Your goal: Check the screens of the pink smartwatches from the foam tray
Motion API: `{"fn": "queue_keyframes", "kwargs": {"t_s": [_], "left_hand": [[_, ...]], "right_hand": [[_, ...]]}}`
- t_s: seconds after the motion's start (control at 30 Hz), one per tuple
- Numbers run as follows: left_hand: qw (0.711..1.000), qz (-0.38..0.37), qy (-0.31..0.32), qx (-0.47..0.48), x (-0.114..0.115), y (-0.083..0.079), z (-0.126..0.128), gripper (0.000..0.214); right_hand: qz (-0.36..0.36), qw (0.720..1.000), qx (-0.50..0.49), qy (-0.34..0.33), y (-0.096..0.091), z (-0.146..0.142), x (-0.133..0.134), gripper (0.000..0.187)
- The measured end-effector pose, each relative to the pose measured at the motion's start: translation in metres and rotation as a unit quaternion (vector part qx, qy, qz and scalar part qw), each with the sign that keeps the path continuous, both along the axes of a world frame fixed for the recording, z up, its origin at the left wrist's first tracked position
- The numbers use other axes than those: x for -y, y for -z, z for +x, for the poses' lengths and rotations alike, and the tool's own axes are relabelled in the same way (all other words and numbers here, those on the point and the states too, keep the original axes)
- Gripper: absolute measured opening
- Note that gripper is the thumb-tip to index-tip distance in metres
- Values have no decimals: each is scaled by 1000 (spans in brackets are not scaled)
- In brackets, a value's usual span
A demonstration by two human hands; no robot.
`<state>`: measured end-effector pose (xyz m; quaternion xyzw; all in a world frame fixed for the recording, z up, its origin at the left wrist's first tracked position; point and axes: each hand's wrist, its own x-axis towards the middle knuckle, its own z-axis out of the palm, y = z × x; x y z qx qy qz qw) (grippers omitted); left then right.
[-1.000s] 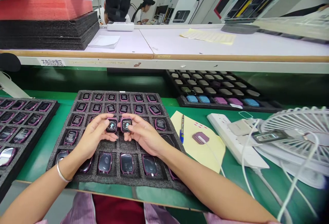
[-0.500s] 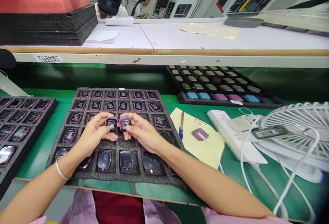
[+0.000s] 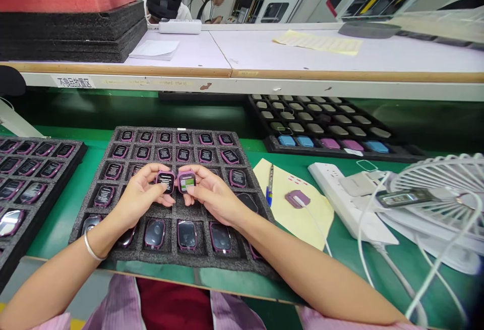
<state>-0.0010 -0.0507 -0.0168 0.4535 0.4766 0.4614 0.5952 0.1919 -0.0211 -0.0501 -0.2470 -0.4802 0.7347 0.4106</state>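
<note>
Left hand (image 3: 138, 199) held one purple smartwatch body (image 3: 166, 180) pinched between thumb and fingers, grip closed on it — its screen showed white text on black. Right hand (image 3: 212, 196) had a second smartwatch body (image 3: 186, 181) in the same kind of closed pinch, its screen lit with a green and white block. The two units sat side by side, just about touching, held slightly above the middle rows of the dark foam tray (image 3: 245, 264).

The tray lay on the green tabletop (image 3: 56, 229) directly in front of the person. Far rows were filled with purple watch bodies showing text screens; the near row held units with dark screens (image 3: 187, 234). A silver bangle (image 3: 91, 250) was on the left wrist.

Left of it, a second foam tray (image 3: 71, 161) with more watch bodies. Right of it, a yellow sheet (image 3: 321, 219) with a blue pen (image 3: 269, 184) and a purple charging puck (image 3: 297, 199) on a white cable. Further right — a white power strip (image 3: 355, 219) and a white fan (image 3: 438, 188) lying flat. Behind, a black tray (image 3: 378, 156) held grey, blue and purple parts. Two other people sat beyond the upper shelf (image 3: 242, 73).
</note>
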Motion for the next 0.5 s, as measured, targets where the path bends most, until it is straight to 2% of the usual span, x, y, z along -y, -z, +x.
{"fn": "queue_keyframes", "kwargs": {"t_s": [0.5], "left_hand": [[1000, -3, 4, 14, 0, 1, -2, 41]], "right_hand": [[22, 999, 30, 4, -1, 0, 0, 48]]}}
